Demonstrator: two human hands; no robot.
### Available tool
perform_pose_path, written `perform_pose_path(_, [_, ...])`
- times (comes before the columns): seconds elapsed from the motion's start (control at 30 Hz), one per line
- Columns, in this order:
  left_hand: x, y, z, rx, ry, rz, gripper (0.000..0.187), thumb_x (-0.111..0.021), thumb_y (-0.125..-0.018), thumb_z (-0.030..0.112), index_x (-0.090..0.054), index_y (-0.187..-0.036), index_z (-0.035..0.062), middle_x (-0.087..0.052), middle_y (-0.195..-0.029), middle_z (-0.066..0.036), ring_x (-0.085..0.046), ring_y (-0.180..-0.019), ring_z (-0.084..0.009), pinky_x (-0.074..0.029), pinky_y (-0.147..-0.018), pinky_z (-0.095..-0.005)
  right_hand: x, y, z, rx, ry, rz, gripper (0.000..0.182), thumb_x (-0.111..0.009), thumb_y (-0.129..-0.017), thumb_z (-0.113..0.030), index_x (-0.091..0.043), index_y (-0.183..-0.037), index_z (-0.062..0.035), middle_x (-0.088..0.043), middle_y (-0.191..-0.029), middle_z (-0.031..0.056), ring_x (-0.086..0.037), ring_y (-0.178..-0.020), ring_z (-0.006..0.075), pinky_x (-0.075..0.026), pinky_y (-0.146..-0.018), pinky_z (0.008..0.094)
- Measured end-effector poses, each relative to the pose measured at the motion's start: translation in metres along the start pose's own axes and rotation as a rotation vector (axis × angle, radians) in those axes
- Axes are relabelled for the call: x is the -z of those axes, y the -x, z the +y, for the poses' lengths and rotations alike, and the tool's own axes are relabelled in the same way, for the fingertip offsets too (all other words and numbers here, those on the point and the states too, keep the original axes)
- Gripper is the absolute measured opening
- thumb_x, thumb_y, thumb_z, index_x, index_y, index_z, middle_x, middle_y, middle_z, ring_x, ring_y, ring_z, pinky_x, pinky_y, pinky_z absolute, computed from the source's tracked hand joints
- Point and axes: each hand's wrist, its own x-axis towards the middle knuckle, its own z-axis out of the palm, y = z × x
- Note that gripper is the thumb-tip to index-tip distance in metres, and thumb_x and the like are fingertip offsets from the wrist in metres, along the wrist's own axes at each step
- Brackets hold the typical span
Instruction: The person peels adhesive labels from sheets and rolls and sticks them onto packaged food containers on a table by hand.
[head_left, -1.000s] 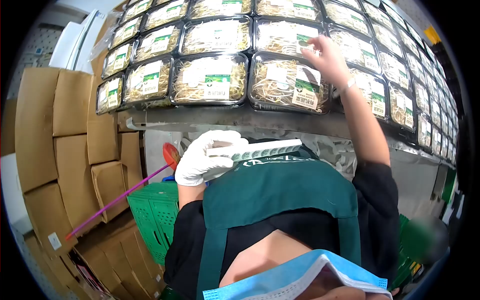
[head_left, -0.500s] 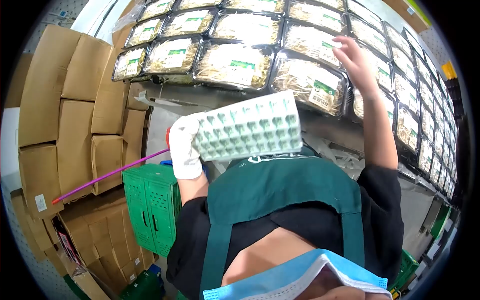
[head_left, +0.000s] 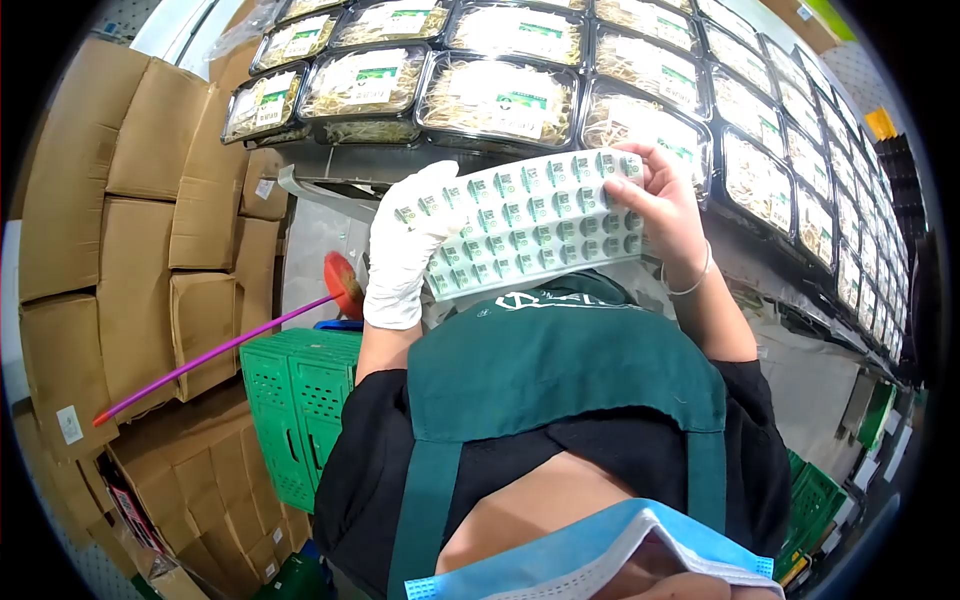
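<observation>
A sheet of green-printed stickers (head_left: 535, 225) is held up in front of my apron. My left hand (head_left: 405, 240), in a white glove, is closed on the sheet's left end. At its upper right corner, my bare right hand (head_left: 672, 210) pinches the sheet between thumb and fingers. Just beyond the sheet are clear-lidded trays of bean sprouts (head_left: 500, 100) with white and green labels, set in rows. One such sprout tray (head_left: 640, 125) lies right behind my right hand, partly covered by it and the sheet.
Brown cardboard boxes (head_left: 150, 130) are stacked at the left. Green plastic crates (head_left: 290, 400) stand by my left elbow, with a purple pole (head_left: 215, 352) slanting above them. More sprout trays (head_left: 765, 185) run along the right side.
My right hand has come down from above the trays to the sheet's right corner and taken hold of it. The sheet has shifted slightly right and its stickers show more sharply.
</observation>
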Motion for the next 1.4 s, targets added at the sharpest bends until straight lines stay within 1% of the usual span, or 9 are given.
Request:
perform_pose_path(0.23, [0.033,0.002,0.009,-0.058,-0.286,-0.107,0.024,-0.064,-0.067,0.0,-0.062,-0.09,-0.0032,-0.062,-0.077,-0.009,-0.057,-0.068,-0.0125,-0.043,-0.061,-0.021,-0.016,0.004,0.005,-0.058,-0.086,0.052,0.026,-0.062,-0.074,-0.002,-0.049,-0.097,0.0008,-0.06,-0.078,0.0037,-0.055,-0.067,0.0064,-0.043,-0.061,0.0173])
perform_pose_path(0.37, [0.043,0.001,0.012,-0.054,-0.256,-0.148,0.024,-0.062,-0.067,-0.001,-0.062,-0.09,-0.0034,-0.062,-0.077,-0.009,-0.056,-0.065,-0.0124,-0.043,-0.059,-0.0209,-0.026,0.004,-0.005,-0.159,-0.102,-0.011,0.022,-0.063,-0.072,-0.002,-0.051,-0.09,0.0,-0.06,-0.078,0.0034,-0.056,-0.069,0.0076,-0.043,-0.066,0.0188])
perform_pose_path(0.6, [0.027,-0.008,0.001,-0.001,0.015,-0.04,0.021,-0.063,-0.069,-0.001,-0.061,-0.09,-0.0025,-0.062,-0.085,-0.009,-0.057,-0.073,-0.0122,-0.045,-0.064,-0.0219,-0.014,0.0,0.007,0.054,0.12,0.071,0.009,-0.06,-0.077,-0.005,-0.055,-0.07,-0.0051,-0.056,-0.069,-0.0031,-0.046,-0.061,0.0011,-0.037,-0.055,0.0157])
perform_pose_path(0.73, [0.022,-0.016,0.005,0.098,-0.054,0.067,0.02,-0.067,-0.068,0.008,-0.061,-0.084,-0.0021,-0.061,-0.076,-0.005,-0.057,-0.067,-0.0109,-0.045,-0.06,-0.0221,0.01,-0.004,-0.003,-0.118,0.07,0.022,0.015,-0.059,-0.08,-0.013,-0.053,-0.069,-0.0049,-0.051,-0.059,-0.0041,-0.044,-0.055,0.0008,-0.034,-0.047,0.0159])
perform_pose_path(0.83, [0.005,-0.028,0.007,0.15,-0.023,0.09,0.016,-0.072,-0.066,0.011,-0.062,-0.073,0.0006,-0.056,-0.065,0.002,-0.047,-0.057,-0.004,-0.037,-0.051,-0.0182,0.022,-0.015,-0.04,-0.28,0.396,-0.093,0.019,-0.059,-0.08,-0.018,-0.054,-0.068,-0.0041,-0.045,-0.051,-0.0056,-0.043,-0.052,0.0015,-0.033,-0.044,0.0177])
perform_pose_path(0.9, [-0.004,-0.035,0.005,0.129,-0.156,0.055,0.017,-0.073,-0.065,0.012,-0.062,-0.073,0.001,-0.056,-0.065,0.002,-0.047,-0.057,-0.0044,-0.037,-0.051,-0.0183,0.03,-0.026,-0.054,0.416,1.213,-0.082,0.039,-0.064,-0.074,-0.024,-0.051,-0.104,-0.0035,-0.054,-0.08,0.007,-0.052,-0.073,0.0164,-0.044,-0.065,0.0284])
perform_pose_path(0.97, [-0.02,-0.034,0.006,0.113,-0.161,0.027,0.016,-0.072,-0.066,0.011,-0.062,-0.073,0.001,-0.055,-0.064,0.002,-0.046,-0.057,-0.0045,-0.036,-0.051,-0.0186,0.023,-0.032,-0.067,0.673,1.372,-0.162,0.047,-0.063,-0.073,-0.024,-0.045,-0.112,-0.0051,-0.05,-0.101,0.0116,-0.049,-0.091,0.0235,-0.041,-0.079,0.0323])
perform_pose_path(1.1, [-0.034,-0.04,0.003,0.108,-0.175,0.021,0.013,-0.07,-0.067,0.009,-0.06,-0.067,0.0019,-0.052,-0.06,0.003,-0.043,-0.054,-0.0043,-0.035,-0.049,-0.0194,0.021,-0.047,-0.063,0.739,1.443,-0.408,0.028,-0.057,-0.075,-0.012,-0.05,-0.101,-0.0039,-0.05,-0.093,0.0097,-0.05,-0.084,0.0244,-0.044,-0.07,0.0313])
perform_pose_path(1.4, [-0.043,-0.051,-0.019,0.33,0.113,0.086,0.013,-0.062,-0.072,0.006,-0.06,-0.081,-0.0034,-0.06,-0.071,-0.007,-0.056,-0.059,-0.0099,-0.043,-0.053,-0.021,0.04,-0.063,-0.042,0.923,1.469,-0.371,0.019,-0.058,-0.064,-0.004,-0.055,-0.083,-0.0062,-0.051,-0.075,0.0047,-0.051,-0.066,0.019,-0.044,-0.054,0.027])
